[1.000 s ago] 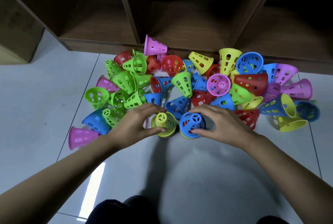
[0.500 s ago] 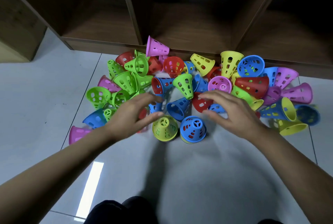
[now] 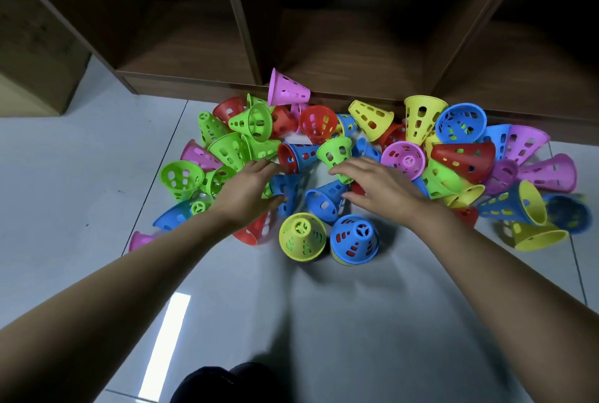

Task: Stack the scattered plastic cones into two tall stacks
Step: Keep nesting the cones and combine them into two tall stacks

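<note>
Yellow cone [image 3: 302,237], blue cone [image 3: 354,239] upright just before the pile [image 3: 463,156]: probably the two stack bases. Left hand [image 3: 249,195], right hand [image 3: 385,188] over its near edge, fingers [image 3: 342,171] released, empty.

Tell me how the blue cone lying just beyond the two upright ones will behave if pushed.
Lying on its tapered side, the blue cone would probably roll in a curve. Its thin, perforated plastic suggests it is light and would skid easily on the glossy floor.

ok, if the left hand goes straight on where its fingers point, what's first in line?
Probably the blue cone with a red one nested inside, on its side just past the left hand's fingertips. Depth unclear; it may pass over.
</note>
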